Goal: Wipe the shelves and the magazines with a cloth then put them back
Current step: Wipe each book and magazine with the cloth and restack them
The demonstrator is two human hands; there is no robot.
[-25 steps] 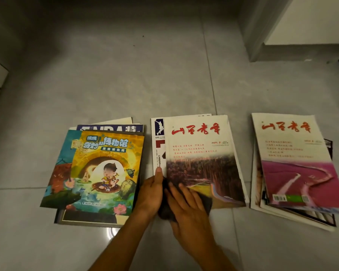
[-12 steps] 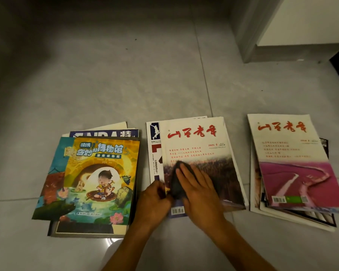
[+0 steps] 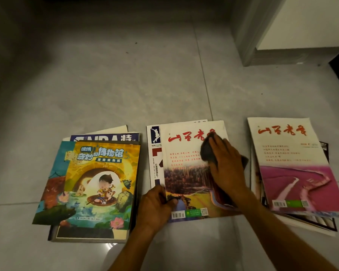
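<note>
Floor [image 3: 110,85]: grey tiles lay under everything, with three piles of magazines in a row along the near part.
Left pile [image 3: 94,184]: a cartoon cover [image 3: 101,184] with a child in a small boat lay on top, yellow and green; beneath it a blue masthead stuck out at the far edge and a grey-bordered cover at the near edge.
My left hand [image 3: 155,208]: it sat at the near left corner of the middle magazine, fingers curled round the edge and thumb on the cover, pinching it in place.
Middle pile [image 3: 155,157]: a white sports cover showed along the left side, under the magazine I was working on.
Middle magazine [image 3: 186,173]: white top with red brush lettering and a landscape photo below, lying flat on that pile, barcode at the near edge.
Cloth [image 3: 208,153]: dark, spread on the far right part of the middle magazine, partly over the red title, with one end poking out past my hand to the right.
My right hand [image 3: 226,163]: it lay flat on the cloth, fingers straight and spread, pressing it against the cover.
Right pile [image 3: 294,218]: apart from the middle pile, several magazines stacked unevenly, topped by a cover [image 3: 294,165] with the same red title and a pink landscape.
Far right: a pale cabinet corner [image 3: 262,36] stood on the floor.
</note>
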